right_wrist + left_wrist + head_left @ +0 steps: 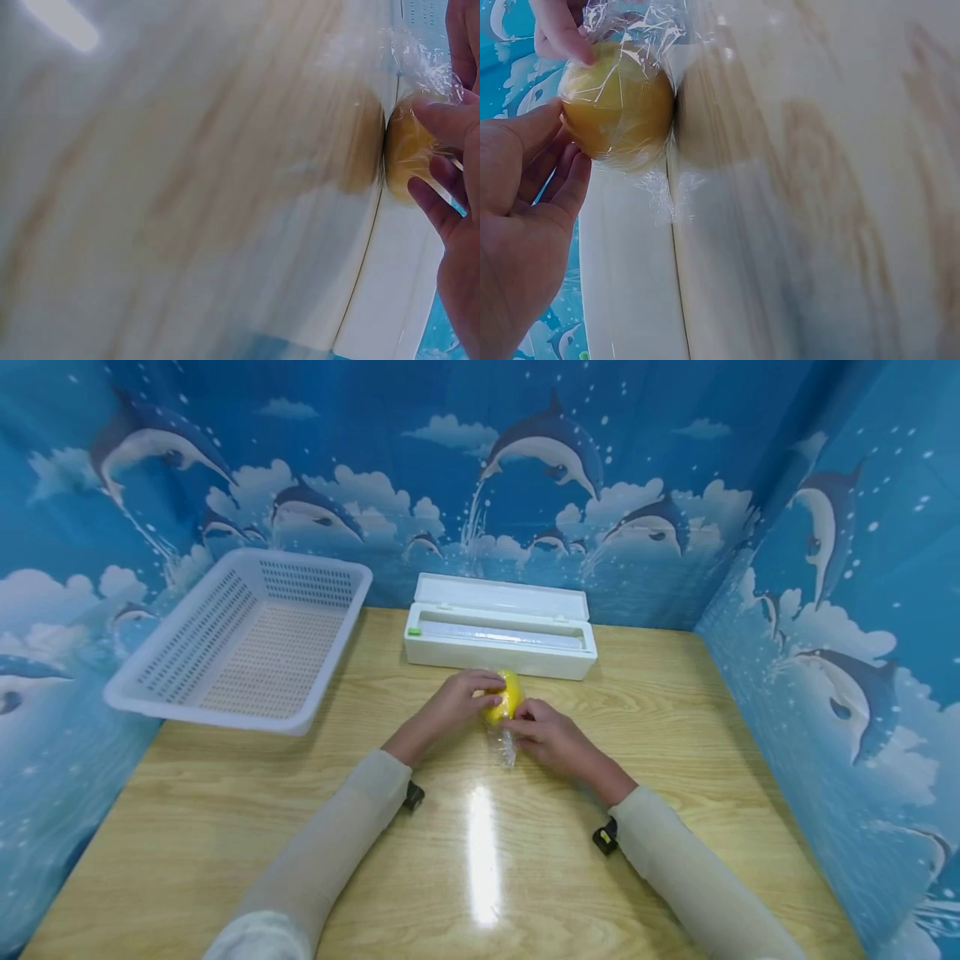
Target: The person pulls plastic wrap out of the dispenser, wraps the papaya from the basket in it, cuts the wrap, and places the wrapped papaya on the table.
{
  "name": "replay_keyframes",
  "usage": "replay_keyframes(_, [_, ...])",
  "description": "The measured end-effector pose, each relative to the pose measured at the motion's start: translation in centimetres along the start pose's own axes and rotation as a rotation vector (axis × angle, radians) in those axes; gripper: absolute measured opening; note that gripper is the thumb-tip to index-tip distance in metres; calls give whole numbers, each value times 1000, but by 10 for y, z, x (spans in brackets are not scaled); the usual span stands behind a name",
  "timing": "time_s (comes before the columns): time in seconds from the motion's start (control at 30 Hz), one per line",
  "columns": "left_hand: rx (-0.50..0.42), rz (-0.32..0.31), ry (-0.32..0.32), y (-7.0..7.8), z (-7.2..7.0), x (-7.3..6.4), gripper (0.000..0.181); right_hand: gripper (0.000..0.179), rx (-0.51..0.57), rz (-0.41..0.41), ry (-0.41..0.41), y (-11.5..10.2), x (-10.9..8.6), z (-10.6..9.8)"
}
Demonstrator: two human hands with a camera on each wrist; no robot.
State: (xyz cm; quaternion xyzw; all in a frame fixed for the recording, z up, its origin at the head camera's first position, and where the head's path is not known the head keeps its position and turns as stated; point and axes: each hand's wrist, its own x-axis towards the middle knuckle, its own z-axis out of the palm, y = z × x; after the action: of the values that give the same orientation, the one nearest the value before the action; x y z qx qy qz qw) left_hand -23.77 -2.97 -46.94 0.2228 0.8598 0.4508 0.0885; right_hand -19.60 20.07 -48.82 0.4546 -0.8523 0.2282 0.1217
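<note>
A smooth yellow fruit, rounded and wrapped in clear cling film, sits on the table close in front of a white box. The left hand holds the fruit from its left side, thumb and fingertips against the wrapped surface. From the other side, the right hand pinches the film close to the fruit. In the left wrist view the fruit shows creased film gathered at its top, next to the right thumb. The right wrist view shows the fruit partly hidden behind the right hand's thumb and fingers.
Behind the hands stands the long white box, its lid raised and a roll of cling film inside. A white perforated basket is at the back left. Dolphin-print curtains surround the wooden table.
</note>
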Motion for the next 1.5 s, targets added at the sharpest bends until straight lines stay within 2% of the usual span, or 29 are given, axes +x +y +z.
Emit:
replay_keyframes(0.1, [5, 10, -2, 1, 0, 0, 30, 29, -39, 12, 19, -1, 2, 1])
replay_keyframes(0.17, [6, 10, -6, 1, 1, 1, 30, 25, -39, 55, 11, -2, 2, 0])
replay_keyframes(0.37, [15, 11, 10, 0, 3, 1, 26, 17, 71, 252, -27, -7, 5, -1])
replay_keyframes(0.5, [21, 19, 28, 0, 3, 0, 21, 17, 142, 331, -22, -9, 6, -1])
replay_keyframes(0.7, [-1, 17, 33, 1, 2, 0, 14, 16, 197, 341, 25, -12, 8, -3])
replay_keyframes(0.97, [-27, 8, 27, 1, 1, 0, 14, 11, 237, 335, 103, -10, 10, -1])
replay_keyframes(1.13, [-34, -6, 20, 0, 0, 0, 13, 12, 277, 395, 170, -8, 12, 1])
replay_keyframes(1.33, [-44, -10, 24, -1, 1, -1, 14, 11, 310, 492, 182, -7, 15, 4])
replay_keyframes(1.5, [-60, -34, 19, 0, 1, -1, 15, 13, 399, 567, 219, -4, 17, 9])
